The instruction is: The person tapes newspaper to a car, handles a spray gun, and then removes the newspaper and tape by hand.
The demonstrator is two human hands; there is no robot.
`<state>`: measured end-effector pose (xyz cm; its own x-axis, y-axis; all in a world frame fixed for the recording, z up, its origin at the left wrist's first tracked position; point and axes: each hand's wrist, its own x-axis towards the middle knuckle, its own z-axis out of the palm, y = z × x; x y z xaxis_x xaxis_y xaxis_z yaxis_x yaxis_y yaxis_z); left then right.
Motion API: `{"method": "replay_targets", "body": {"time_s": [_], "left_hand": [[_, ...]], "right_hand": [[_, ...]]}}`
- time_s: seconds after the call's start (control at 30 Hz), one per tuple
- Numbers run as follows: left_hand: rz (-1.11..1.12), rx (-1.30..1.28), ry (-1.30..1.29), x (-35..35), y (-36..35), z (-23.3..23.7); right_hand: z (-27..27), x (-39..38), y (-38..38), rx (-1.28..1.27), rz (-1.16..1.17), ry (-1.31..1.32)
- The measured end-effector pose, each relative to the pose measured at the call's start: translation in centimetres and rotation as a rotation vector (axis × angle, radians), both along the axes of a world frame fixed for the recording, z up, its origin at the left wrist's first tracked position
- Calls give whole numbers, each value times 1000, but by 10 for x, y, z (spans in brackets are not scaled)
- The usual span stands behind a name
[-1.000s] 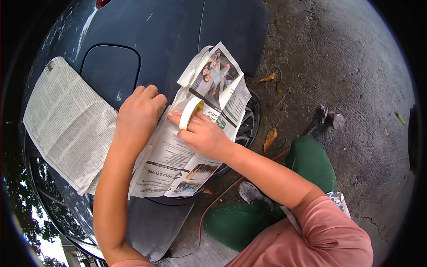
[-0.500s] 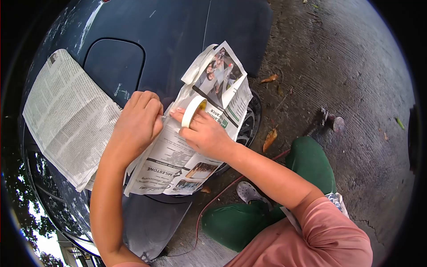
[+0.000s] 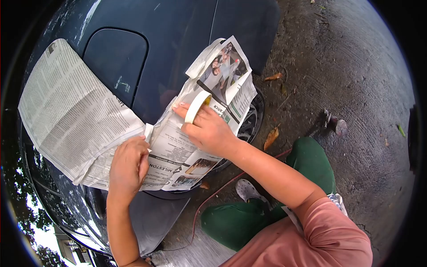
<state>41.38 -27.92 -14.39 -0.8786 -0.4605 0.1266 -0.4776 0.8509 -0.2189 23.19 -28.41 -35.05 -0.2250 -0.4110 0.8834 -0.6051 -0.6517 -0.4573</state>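
Observation:
Newspaper sheets lie against a dark blue car (image 3: 178,49): a left sheet (image 3: 71,111) and a right sheet (image 3: 171,138) over the wheel area. A roll of white tape (image 3: 196,107) hangs around fingers of my right hand (image 3: 211,131), whose fingertips press on the right sheet. My left hand (image 3: 130,164) is lower, its fingers curled together at the paper where the sheets meet. A short white strip (image 3: 148,132) stands up just above its fingertips. What those fingers pinch, if anything, is hidden.
The car's wheel (image 3: 252,116) shows behind the right sheet. A red hose (image 3: 200,209) runs over the wet concrete ground (image 3: 311,89), where dry leaves (image 3: 271,138) lie. A small cylindrical object (image 3: 340,127) is right of my green-clad knee.
My left hand has moved down from the top of the seam between the sheets, uncovering the white strip and more of the left sheet. My right hand with the tape has barely shifted.

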Motion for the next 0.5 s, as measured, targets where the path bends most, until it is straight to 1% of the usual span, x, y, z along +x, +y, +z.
{"method": "replay_targets", "body": {"time_s": [0.2, 0.33, 0.43, 0.5], "left_hand": [[14, -37, 71, 6, 0, -12], [48, -52, 102, 4, -1, -9], [241, 2, 302, 1, -1, -9], [341, 72, 577, -11, 4, -22]], "right_hand": [[0, 1, -2, -15, 16, -28], [1, -2, -3, -1, 20, -20], [1, 0, -4, 9, 37, -22], [1, 3, -5, 15, 49, -42]]}}
